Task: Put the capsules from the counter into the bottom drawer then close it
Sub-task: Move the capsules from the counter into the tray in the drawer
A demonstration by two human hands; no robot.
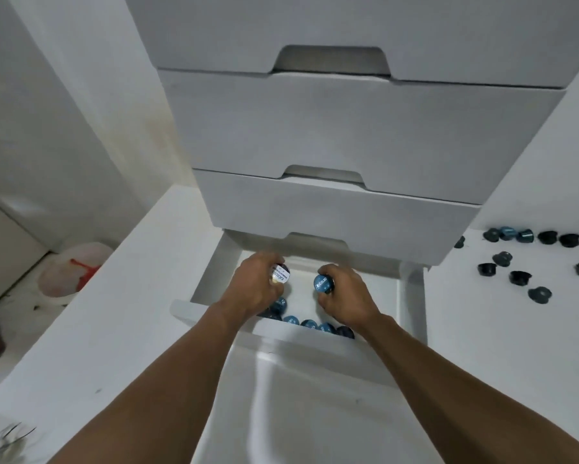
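— Over the drawer (314, 339), pulled out beneath two closed ones, you have both hands down inside. Why so low?
— So nothing bounces out, I'd say. Your left hand (254, 291) has its fingers curled round the left capsule (279, 275), lid toward you. Your right hand (345, 293) pinches the right capsule (323, 284) the same way. Both hang above the pile (309, 322) lying against the front wall.
— Why does the pile sit at the front?
— Probably it is the nearest spot to drop into. The floor behind it is bare, so you could let go where you are.
— Then shut it?
— Not yet. The strays (519, 276) lie scattered on the counter (482, 356) to your right, well apart from the drawer. Leave it open for them.
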